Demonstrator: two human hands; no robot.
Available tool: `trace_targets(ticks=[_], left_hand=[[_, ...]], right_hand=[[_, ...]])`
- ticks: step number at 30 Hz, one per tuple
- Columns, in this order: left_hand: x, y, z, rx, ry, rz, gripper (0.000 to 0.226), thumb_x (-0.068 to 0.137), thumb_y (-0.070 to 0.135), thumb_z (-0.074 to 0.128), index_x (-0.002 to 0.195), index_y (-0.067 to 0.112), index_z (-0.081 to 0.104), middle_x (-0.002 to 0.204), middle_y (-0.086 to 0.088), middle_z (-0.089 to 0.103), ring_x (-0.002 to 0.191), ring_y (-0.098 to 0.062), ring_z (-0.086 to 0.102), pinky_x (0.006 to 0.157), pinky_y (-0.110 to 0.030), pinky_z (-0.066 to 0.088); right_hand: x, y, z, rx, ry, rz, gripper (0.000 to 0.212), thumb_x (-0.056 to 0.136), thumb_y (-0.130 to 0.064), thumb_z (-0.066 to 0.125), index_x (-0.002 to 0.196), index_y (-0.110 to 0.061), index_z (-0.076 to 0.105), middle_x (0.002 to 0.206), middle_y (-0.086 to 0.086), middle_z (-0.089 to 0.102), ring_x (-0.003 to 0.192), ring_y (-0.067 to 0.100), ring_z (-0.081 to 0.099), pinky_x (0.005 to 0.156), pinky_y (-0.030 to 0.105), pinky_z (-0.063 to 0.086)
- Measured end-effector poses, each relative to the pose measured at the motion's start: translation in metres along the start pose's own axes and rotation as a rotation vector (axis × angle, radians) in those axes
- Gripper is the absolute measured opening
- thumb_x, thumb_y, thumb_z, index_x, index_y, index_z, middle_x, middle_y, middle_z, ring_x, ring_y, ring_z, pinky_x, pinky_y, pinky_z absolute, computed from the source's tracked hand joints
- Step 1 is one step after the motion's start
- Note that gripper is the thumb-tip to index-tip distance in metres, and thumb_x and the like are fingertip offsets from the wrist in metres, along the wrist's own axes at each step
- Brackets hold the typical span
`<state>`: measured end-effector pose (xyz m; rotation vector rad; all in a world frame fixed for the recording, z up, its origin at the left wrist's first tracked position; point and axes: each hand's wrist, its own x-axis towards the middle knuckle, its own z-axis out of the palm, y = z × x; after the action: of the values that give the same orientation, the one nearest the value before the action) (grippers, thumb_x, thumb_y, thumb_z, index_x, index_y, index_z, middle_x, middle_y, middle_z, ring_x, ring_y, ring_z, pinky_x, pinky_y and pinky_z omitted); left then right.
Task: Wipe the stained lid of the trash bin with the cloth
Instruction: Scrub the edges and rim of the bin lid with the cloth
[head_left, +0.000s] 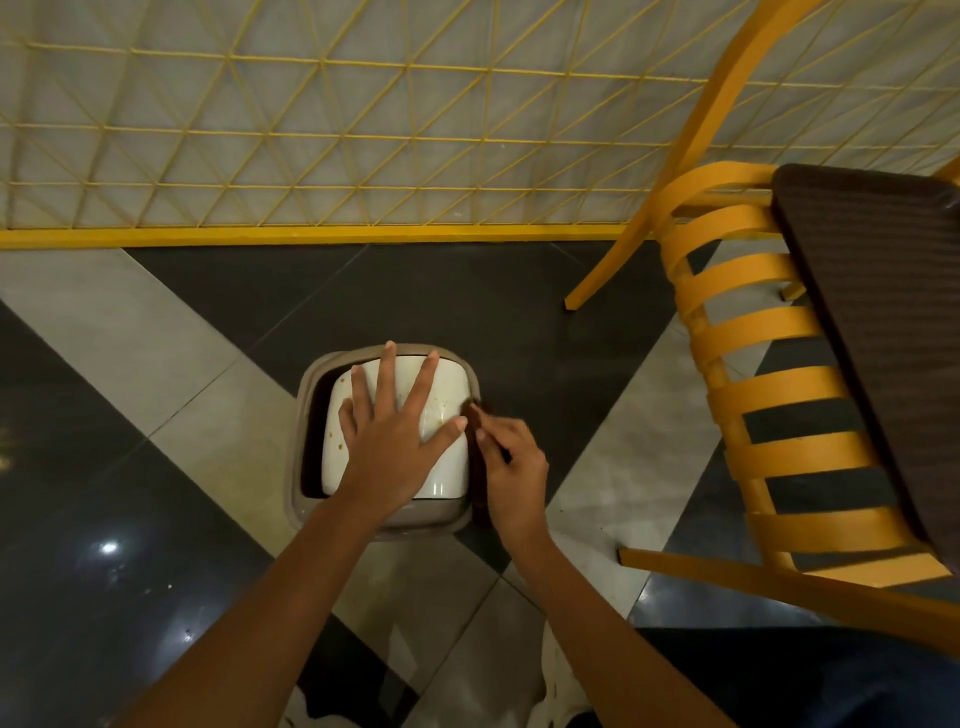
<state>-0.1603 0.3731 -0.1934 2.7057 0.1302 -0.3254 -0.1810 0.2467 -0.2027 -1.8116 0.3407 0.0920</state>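
Note:
A small beige trash bin (332, 514) stands on the floor below me, seen from above. Its white swing lid (441, 405) carries small brown specks near the left edge and the middle. My left hand (397, 431) lies flat on the lid with fingers spread, covering much of it. My right hand (511, 470) is at the bin's right rim, fingers closed on a dark brown cloth (475, 415). The cloth touches the lid's right edge beside my left thumb; most of it is hidden under my hand.
A yellow wooden chair (753, 332) with a dark seat (878, 322) stands close on the right. A yellow lattice fence (322, 156) runs along the far side behind the bin. The floor has glossy black and grey tiles.

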Motion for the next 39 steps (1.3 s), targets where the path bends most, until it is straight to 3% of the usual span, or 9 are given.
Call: trace_targets(ticks=[4,6,11,17,22,24,31,35,39], left_hand=[[0.001,0.002,-0.002,-0.004,0.003,-0.001,0.08,0.071,0.074,0.018,0.142,0.044,-0.004,0.154,0.001,-0.017,0.141,-0.035,-0.012,0.112,-0.053,0.005],[0.002,0.001,-0.001,-0.001,0.003,-0.003,0.077,0.073,0.07,0.022,0.141,0.044,-0.004,0.154,0.001,-0.017,0.141,-0.035,-0.012,0.112,-0.053,0.004],[0.003,0.001,0.0,0.031,-0.01,-0.008,0.081,0.069,0.075,0.013,0.141,0.044,-0.009,0.154,0.001,-0.019,0.141,-0.035,-0.013,0.112,-0.053,0.004],[0.002,-0.001,0.001,0.027,0.014,0.002,0.076,0.067,0.077,0.008,0.133,0.047,-0.016,0.154,0.0,-0.017,0.141,-0.035,-0.011,0.112,-0.053,0.005],[0.003,0.003,-0.002,0.02,-0.025,0.003,0.074,0.083,0.069,0.03,0.141,0.043,-0.009,0.154,0.0,-0.02,0.14,-0.035,-0.014,0.112,-0.053,0.003],[0.003,0.003,-0.003,0.022,-0.025,0.001,0.074,0.083,0.068,0.028,0.142,0.042,-0.008,0.153,0.0,-0.02,0.14,-0.035,-0.014,0.112,-0.054,0.003],[0.0,0.005,-0.005,0.02,-0.031,-0.01,0.079,0.073,0.069,0.018,0.142,0.042,-0.007,0.154,0.0,-0.019,0.141,-0.034,-0.013,0.112,-0.052,0.003],[0.0,0.005,-0.007,0.028,-0.031,-0.008,0.079,0.072,0.069,0.017,0.143,0.041,-0.006,0.154,0.0,-0.02,0.141,-0.034,-0.014,0.113,-0.052,0.002],[-0.001,0.005,-0.007,0.052,-0.028,0.003,0.076,0.078,0.07,0.02,0.143,0.041,-0.007,0.154,-0.001,-0.019,0.141,-0.035,-0.013,0.112,-0.053,0.003]], right_hand=[[0.018,-0.001,0.007,0.015,0.049,0.069,0.024,0.091,-0.005,0.049,0.11,-0.008,0.064,0.104,0.002,0.06,0.093,0.008,0.055,0.08,0.005,0.045],[0.04,-0.007,0.012,-0.041,0.058,0.089,0.025,0.091,-0.004,0.047,0.11,-0.005,0.063,0.107,0.008,0.062,0.094,0.011,0.056,0.083,0.013,0.046],[0.063,-0.012,0.017,-0.108,0.038,0.09,0.027,0.092,-0.005,0.046,0.113,-0.006,0.062,0.114,0.01,0.062,0.097,0.009,0.052,0.086,0.017,0.041],[0.022,0.0,0.008,-0.139,0.053,0.154,0.025,0.092,-0.009,0.049,0.112,-0.008,0.062,0.112,0.008,0.063,0.095,0.01,0.054,0.086,0.019,0.042],[0.044,-0.012,0.006,-0.24,-0.005,0.118,0.026,0.092,-0.007,0.047,0.113,-0.006,0.062,0.112,0.011,0.063,0.098,0.016,0.057,0.084,0.018,0.04],[0.048,-0.014,0.008,-0.232,-0.016,0.113,0.026,0.092,-0.007,0.047,0.113,-0.006,0.062,0.113,0.012,0.062,0.101,0.018,0.057,0.085,0.019,0.041],[-0.027,0.013,0.006,-0.111,0.133,0.135,0.024,0.091,-0.006,0.048,0.109,-0.008,0.064,0.103,0.002,0.059,0.09,0.005,0.051,0.078,0.002,0.038],[-0.063,0.023,0.017,-0.04,0.253,0.244,0.023,0.089,-0.004,0.051,0.106,-0.01,0.065,0.098,-0.006,0.056,0.092,0.005,0.054,0.092,0.024,0.045],[-0.042,0.011,0.014,-0.009,0.218,0.288,0.025,0.092,-0.006,0.047,0.111,-0.01,0.063,0.102,0.0,0.057,0.096,0.012,0.053,0.087,0.021,0.04]])
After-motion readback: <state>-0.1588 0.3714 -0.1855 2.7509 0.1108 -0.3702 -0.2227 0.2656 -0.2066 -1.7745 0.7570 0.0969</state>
